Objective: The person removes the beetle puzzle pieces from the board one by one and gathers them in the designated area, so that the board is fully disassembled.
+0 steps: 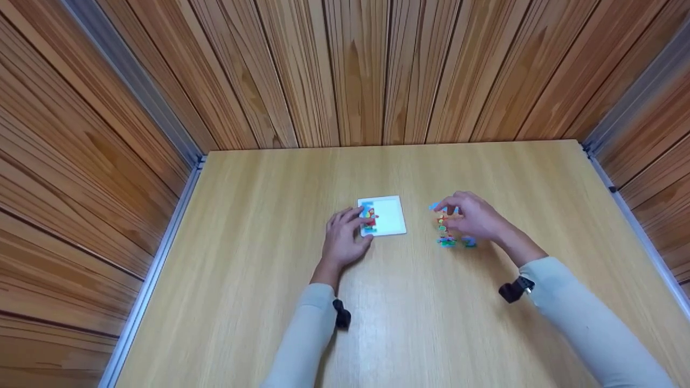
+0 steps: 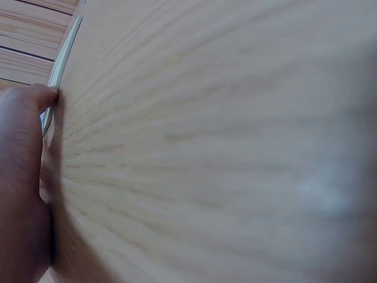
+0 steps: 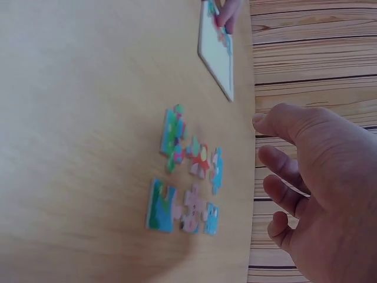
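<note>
A white puzzle tray point(image 1: 392, 216) lies near the middle of the table. Joined jigsaw pieces point(image 1: 370, 218) in bright colours fill a strip along its left side. My left hand point(image 1: 343, 240) grips the tray at its left, thumb at the near edge and fingertips over the left border. In the left wrist view the thumb point(image 2: 44, 94) touches the tray's rim. My right hand point(image 1: 474, 215) hovers over several loose jigsaw pieces point(image 1: 446, 241), fingers loosely bent and holding nothing. In the right wrist view a pink piece point(image 3: 192, 207) and a blue-green piece point(image 3: 160, 206) lie among them.
The wooden table point(image 1: 269, 258) runs back to a plank wall point(image 1: 356, 75). Metal rails point(image 1: 156, 280) border its sides. A small black camera point(image 1: 515, 290) is strapped to the right wrist, another black camera point(image 1: 342, 315) to the left.
</note>
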Demonstrator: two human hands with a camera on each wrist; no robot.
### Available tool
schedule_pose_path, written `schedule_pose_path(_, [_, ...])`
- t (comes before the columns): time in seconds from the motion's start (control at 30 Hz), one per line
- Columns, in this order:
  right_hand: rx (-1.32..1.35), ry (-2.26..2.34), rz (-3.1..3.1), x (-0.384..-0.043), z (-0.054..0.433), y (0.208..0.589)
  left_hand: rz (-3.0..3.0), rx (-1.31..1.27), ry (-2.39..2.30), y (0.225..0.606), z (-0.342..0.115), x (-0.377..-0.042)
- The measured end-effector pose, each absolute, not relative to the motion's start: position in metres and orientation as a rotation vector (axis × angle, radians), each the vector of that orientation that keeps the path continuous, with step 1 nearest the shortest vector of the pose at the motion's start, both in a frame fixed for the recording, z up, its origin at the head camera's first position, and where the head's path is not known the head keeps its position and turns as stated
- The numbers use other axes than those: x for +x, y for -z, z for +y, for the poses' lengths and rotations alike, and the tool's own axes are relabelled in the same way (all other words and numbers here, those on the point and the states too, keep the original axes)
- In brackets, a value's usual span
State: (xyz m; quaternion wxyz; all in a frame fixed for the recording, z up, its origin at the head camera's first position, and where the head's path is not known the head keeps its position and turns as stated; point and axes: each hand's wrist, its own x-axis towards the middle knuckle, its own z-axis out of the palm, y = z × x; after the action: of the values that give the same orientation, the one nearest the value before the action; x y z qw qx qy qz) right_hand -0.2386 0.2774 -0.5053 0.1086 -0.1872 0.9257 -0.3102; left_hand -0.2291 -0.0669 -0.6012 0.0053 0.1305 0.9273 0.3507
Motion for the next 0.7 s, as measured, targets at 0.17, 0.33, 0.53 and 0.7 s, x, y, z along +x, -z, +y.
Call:
schedule_pose_path(0.17, [-0.587, 0.916, 2.736, -0.244, 0.268, 0.505, 2.907, 0.386, -1.142, 0.601, -0.066, -0.23])
schedule_pose_path(0.33, [-0.605, 0.918, 2.737, -0.248, 0.255, 0.506, 2.909, 0.359, -1.137, 0.601, -0.066, -0.23])
schedule_pose_path(0.53, [-0.603, 0.896, 2.735, -0.251, 0.237, 0.507, 2.907, 0.359, -1.098, 0.6, -0.066, -0.229])
schedule_pose_path(0.7, [-0.606, 0.894, 2.732, -0.252, 0.222, 0.511, 2.894, 0.372, -1.107, 0.6, -0.067, -0.229])
